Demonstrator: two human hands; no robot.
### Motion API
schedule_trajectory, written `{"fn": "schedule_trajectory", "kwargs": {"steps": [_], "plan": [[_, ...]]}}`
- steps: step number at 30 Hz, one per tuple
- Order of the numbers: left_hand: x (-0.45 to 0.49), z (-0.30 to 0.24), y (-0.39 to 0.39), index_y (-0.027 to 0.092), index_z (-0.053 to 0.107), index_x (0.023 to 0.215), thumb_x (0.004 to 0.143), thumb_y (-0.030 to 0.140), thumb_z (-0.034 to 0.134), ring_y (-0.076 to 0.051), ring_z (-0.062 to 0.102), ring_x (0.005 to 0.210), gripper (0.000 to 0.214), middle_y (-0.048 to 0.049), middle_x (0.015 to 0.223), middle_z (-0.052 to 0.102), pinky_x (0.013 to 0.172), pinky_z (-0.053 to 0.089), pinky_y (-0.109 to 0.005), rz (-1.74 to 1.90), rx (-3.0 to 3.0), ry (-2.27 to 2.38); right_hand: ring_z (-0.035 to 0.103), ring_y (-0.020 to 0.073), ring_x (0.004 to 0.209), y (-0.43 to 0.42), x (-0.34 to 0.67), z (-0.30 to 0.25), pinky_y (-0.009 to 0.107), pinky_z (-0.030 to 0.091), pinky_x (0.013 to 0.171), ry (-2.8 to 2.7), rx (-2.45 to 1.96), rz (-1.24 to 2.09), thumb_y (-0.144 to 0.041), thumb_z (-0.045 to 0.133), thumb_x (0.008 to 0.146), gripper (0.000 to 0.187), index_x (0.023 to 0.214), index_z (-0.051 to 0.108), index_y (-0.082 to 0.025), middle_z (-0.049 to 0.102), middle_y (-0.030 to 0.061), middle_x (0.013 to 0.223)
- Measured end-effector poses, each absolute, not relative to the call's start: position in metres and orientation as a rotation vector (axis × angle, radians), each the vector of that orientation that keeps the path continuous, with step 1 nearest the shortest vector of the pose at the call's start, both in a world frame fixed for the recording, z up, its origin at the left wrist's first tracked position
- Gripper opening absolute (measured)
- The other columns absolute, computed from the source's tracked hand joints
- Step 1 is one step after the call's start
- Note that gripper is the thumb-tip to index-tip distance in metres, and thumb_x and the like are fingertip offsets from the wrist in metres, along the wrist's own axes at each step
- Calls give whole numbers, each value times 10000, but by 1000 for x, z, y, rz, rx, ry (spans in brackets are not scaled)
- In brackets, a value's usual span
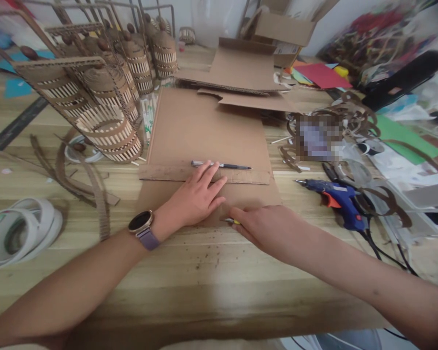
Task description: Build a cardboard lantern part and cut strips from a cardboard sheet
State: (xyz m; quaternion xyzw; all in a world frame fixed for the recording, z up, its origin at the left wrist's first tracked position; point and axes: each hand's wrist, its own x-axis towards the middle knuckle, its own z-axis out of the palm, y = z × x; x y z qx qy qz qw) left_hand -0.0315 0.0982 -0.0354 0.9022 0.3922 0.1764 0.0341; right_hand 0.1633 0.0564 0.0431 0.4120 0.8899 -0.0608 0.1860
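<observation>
My left hand [199,194] lies flat with its fingers spread over a cardboard sheet [208,129]. Its fingertips rest by a narrow cardboard strip [160,173] that runs across the sheet, and they touch or nearly touch a dark pen [235,166] lying along it. To the right, my right hand [264,223] is closed around a small yellow utility knife [235,221]. The blade end points left, close to the sheet's near edge; most of the handle is hidden in my fist. Dark crumbs [208,255] are scattered on the table just in front.
At the back left stand several lantern-like models [109,129] of cardboard and sticks. Tape rolls [22,233] and curled cardboard strips [95,189] lie at left. A blue glue gun [336,197] with a cord lies at right. More cardboard [241,68] is stacked behind the sheet.
</observation>
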Motion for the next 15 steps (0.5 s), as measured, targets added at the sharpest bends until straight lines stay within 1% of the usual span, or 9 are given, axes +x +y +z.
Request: {"fn": "schedule_trajectory", "kwargs": {"steps": [6,11,15], "plan": [[-31,-36,98,95,509,1371,987,374,455,-376,270,1444,477,-237,1534,340,1130,332,-579,548,2764,1206,712,196,665,57,163,43,286,164,448,2497,1129,-140,-204,519,953,105,1018,600,-195,737,21,800],[-31,-35,98,94,511,1367,985,373,460,-378,273,1441,476,-241,1530,342,1128,332,-581,546,2759,1208,708,194,663,58,162,44,293,147,450,2529,1099,-116,-183,526,940,104,1010,603,-189,725,18,780],[-31,-35,98,67,511,1367,984,372,464,-397,279,1434,492,-264,1522,338,1125,336,-577,529,2776,1211,710,196,661,60,162,44,288,150,438,2504,1083,-131,-177,525,938,111,1016,603,-190,727,14,782]]}}
